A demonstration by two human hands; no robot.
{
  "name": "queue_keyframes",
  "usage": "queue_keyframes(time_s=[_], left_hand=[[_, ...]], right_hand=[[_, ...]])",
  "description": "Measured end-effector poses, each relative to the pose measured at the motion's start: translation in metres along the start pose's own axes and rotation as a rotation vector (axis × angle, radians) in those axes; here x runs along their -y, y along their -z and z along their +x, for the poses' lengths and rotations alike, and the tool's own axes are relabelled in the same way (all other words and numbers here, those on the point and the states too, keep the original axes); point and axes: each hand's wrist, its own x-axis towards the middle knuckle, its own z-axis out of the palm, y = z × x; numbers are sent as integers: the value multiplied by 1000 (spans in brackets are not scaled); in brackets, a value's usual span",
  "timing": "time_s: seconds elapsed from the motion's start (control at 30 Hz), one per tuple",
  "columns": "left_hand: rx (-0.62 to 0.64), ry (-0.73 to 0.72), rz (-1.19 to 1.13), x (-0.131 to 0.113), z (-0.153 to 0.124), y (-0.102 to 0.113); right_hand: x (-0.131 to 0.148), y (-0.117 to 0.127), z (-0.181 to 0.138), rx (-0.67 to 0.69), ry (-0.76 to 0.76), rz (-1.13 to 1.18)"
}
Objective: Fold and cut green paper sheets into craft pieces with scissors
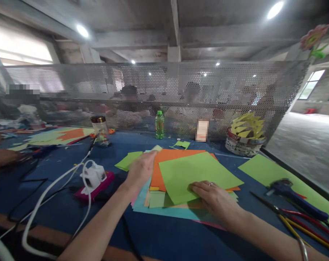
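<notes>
A stack of coloured paper sheets lies on the blue table in front of me, with a light green sheet (197, 174) on top and an orange sheet (175, 156) under it. My right hand (215, 199) rests flat on the near corner of the green sheet, fingers stretched out. My left hand (141, 169) hovers at the stack's left edge with its fingers pinched on a small light green paper piece (156, 148). More green sheets (128, 160) lie just left of that hand.
A white charger on a pink block (95, 181) with white cables sits at the left. A blue glue gun (292, 194) and scissors lie at the right on green paper. A glass jar (100, 131), a green bottle (159, 125) and a woven basket (244, 136) stand before a mesh screen. Another person's hands are at far left.
</notes>
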Motion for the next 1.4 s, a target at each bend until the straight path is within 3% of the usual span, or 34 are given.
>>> queue_keyframes(time_s=[0.13,0.2,0.37,0.63,0.77,0.9,1.03,1.13,1.3,1.4], left_hand=[[93,-455,-161,-37,-7,-17],[185,-555,-218,-46,-10,-23],[311,-501,-336,-45,-13,-23],[361,-475,-411,-42,-22,-18],[274,-345,-488,-43,-22,-10],[179,-219,-583,-46,-21,2],[314,-386,-676,-58,-28,16],[432,-504,-664,-68,-35,21],[487,-564,-552,-64,-38,9],[495,-564,-481,-52,-38,1]], right_hand=[[10,1,2,1,52,-72],[17,1,3,2,67,-94],[27,5,5,11,85,-67],[4,9,4,60,7,35],[-1,11,-2,88,-12,41],[-2,9,-4,33,30,-7],[1,6,-4,-39,54,-69],[4,3,-5,-2,30,-133],[10,-4,-10,45,-4,-278],[12,-2,-12,45,8,-251]])
